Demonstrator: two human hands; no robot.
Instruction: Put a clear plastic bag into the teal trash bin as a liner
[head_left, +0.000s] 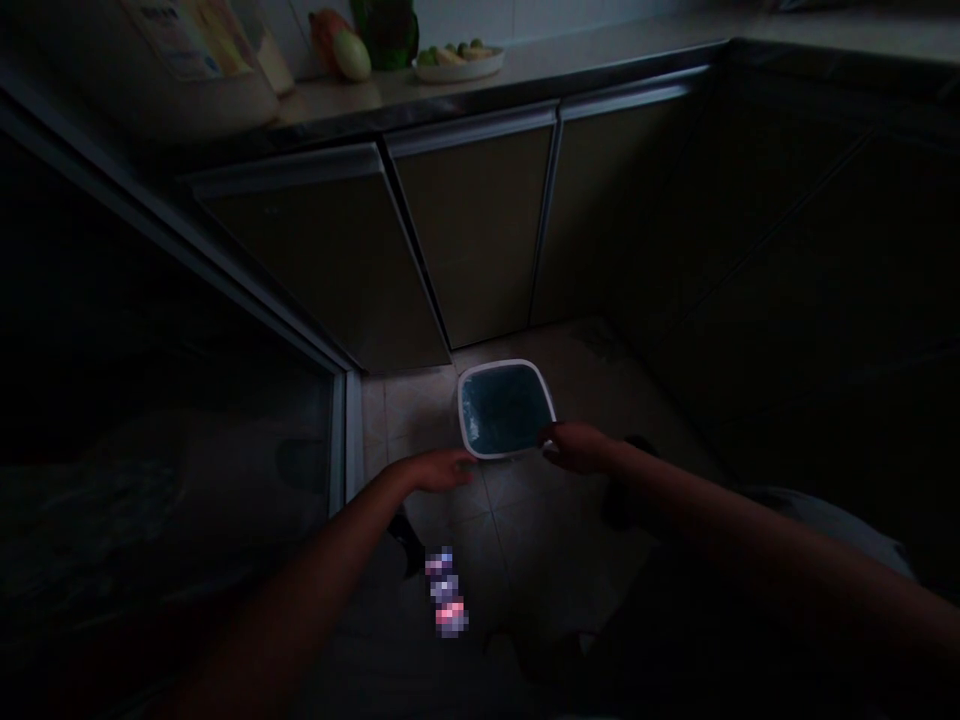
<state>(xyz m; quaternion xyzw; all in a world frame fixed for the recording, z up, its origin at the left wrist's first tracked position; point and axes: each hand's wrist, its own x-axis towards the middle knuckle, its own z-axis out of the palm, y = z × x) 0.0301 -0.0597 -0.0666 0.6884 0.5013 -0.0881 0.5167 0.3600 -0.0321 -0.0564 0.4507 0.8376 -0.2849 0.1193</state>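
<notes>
Grey metal frame [346, 430] stands at nine o'clock from the white-rimmed container [517, 362]. Next I see the left hand [441, 470] at the container's seven o'clock corner; whether its grip is grasping, I cannot tell. The container, blue-green inside, is on or just above the tiled floor [521, 485]. At its four o'clock, the right hand [576, 446] is grasping the edge.

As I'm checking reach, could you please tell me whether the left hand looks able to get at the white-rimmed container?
Very likely yes: the left hand is right at the near left corner of the white-rimmed container, with nothing visible between them.
</notes>
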